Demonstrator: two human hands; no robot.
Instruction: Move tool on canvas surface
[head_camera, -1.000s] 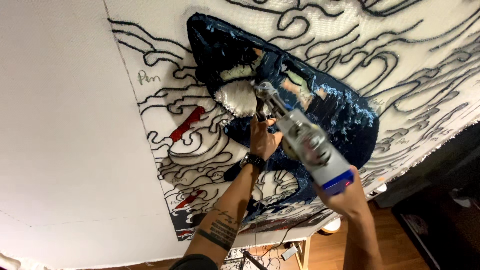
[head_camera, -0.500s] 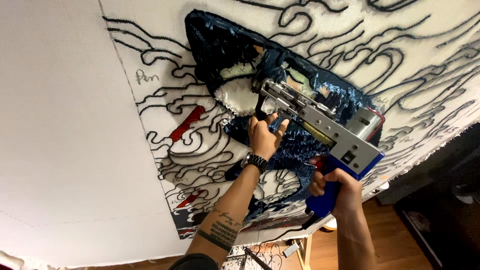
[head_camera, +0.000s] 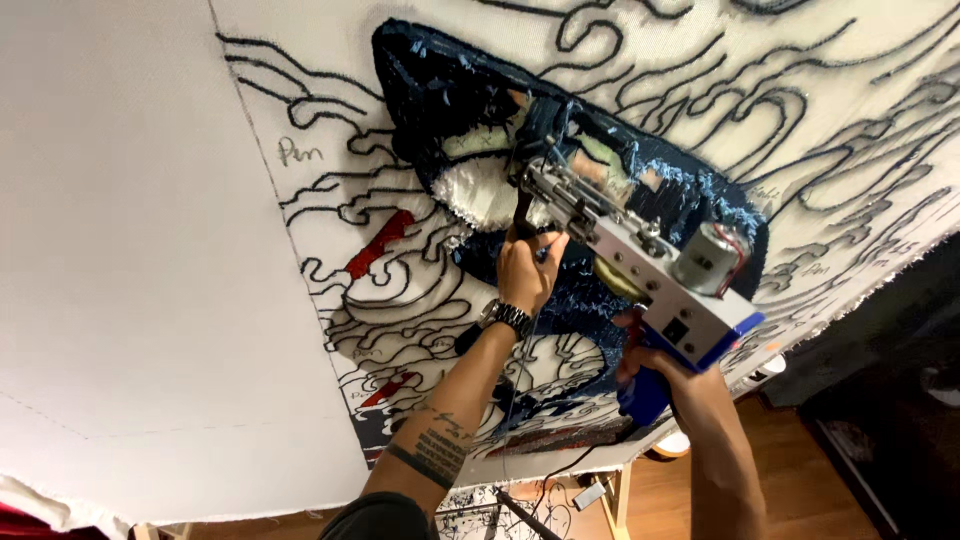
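Note:
A silver and blue tufting gun (head_camera: 640, 262) points at a stretched white cloth (head_camera: 150, 250) drawn with black swirling lines. My left hand (head_camera: 528, 268), with a watch on the wrist, grips the gun's black front handle close to the needle. My right hand (head_camera: 660, 375) is closed around the blue rear grip. The needle end sits against a dark blue tufted patch (head_camera: 450, 110), right beside a white tufted area (head_camera: 478, 195). A thin strand of yarn hangs down past my left forearm.
Red tufted patches (head_camera: 378, 245) lie left of the blue patch. The cloth's lower edge is fixed to a wooden frame (head_camera: 615, 490) over a wooden floor. Dark furniture (head_camera: 890, 400) stands at the right.
The gun has shifted up and slightly right, its needle end now nearer the white tufted area. Both hands kept their grips and moved with it.

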